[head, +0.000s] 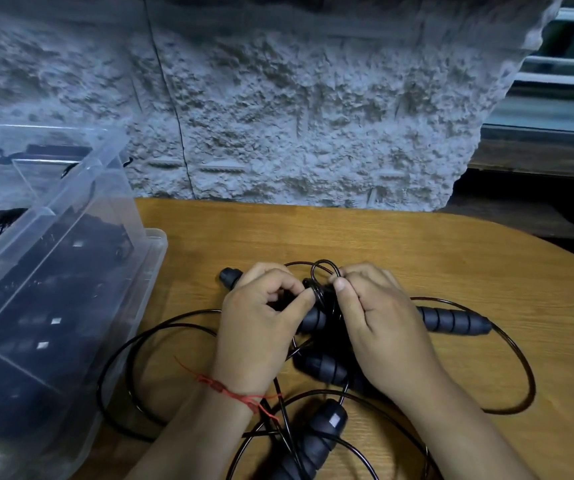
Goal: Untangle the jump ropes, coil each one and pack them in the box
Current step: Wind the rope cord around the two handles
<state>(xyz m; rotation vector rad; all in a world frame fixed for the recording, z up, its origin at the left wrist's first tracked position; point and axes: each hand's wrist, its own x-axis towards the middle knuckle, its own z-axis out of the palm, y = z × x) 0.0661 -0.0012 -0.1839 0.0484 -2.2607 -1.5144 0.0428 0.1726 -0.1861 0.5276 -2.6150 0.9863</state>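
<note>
Head view: the jump ropes (327, 368) lie in one black tangle on the wooden table (417, 254), just in front of the person. Four foam handles show – one poking out past the left hand (261, 317), one stretching right from under the right hand (375, 313), two nearer the body. Both hands sit close together over the middle of the knot, each pinching the thin cord (325, 271) between thumb and forefinger where it forms a small loop beside a handle end

The risk, as I judge it, is pulling that loop the wrong way: tension from both pinches could cinch the wraps tighter round the handle instead of freeing them. Wide loops also run under both wrists and off the near edge of the picture, so a sharp tug might drag a handle through another loop and add a crossing

The clear plastic box (154, 244) stands open at the left, touching none of the tangle. Dark shapes show through its walls – whether they are inside or behind it I cannot tell
</note>
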